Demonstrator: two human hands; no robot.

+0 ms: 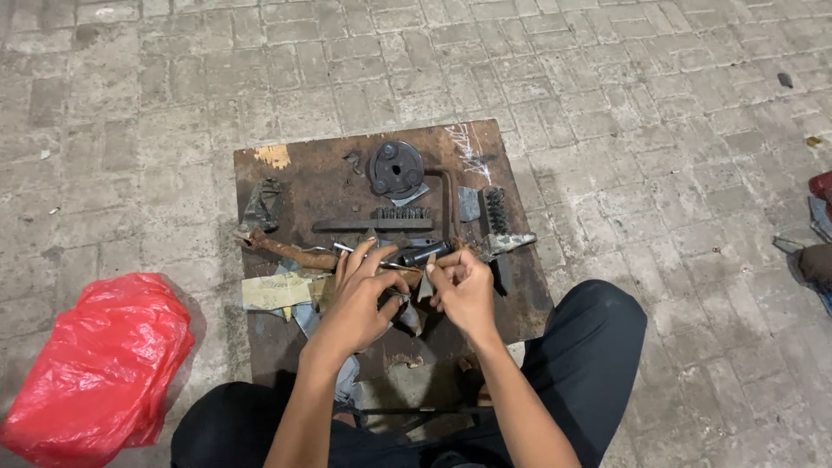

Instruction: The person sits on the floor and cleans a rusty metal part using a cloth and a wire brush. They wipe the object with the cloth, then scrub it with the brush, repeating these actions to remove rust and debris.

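A: Both hands are over the wooden board (295, 186), close together. The left hand (360, 303) has its fingers fanned out, fingertips pinching a thin metal rod (381, 260).

B: And the right hand (464, 290)?

A: Fingers curled tight, pinching a small pale piece (426, 286) just beside the left thumb, probably so each hand steadies the other's work.

B: What lies past the fingertips?

A: A rusty bar (290, 249), a wire brush (401, 213), and further off a round black disc (395, 168). Well left of the knuckles, a red plastic bag (95, 364) on the paving.
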